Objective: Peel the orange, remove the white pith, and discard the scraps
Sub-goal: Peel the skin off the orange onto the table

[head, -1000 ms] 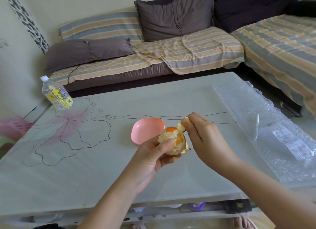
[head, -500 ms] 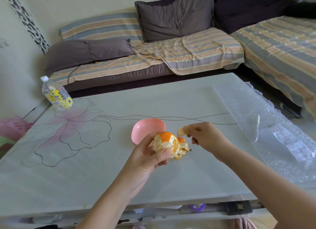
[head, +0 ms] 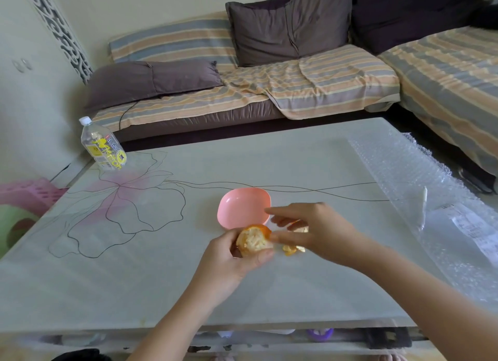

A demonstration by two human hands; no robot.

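Gripping the orange (head: 253, 240), the left hand (head: 229, 261) steadies it for peeling. The right hand (head: 320, 231) hovers over scraps (head: 293, 249) by the bowl (head: 237, 207); whether its grip holds any is unclear.

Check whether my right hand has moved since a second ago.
Yes. The right hand has moved left toward the pink bowl; its index finger now overlaps the bowl's right rim, where a gap showed before.

half-peeled orange (head: 253, 240), pith showing, peel scraps (head: 293, 249) just beside, on table
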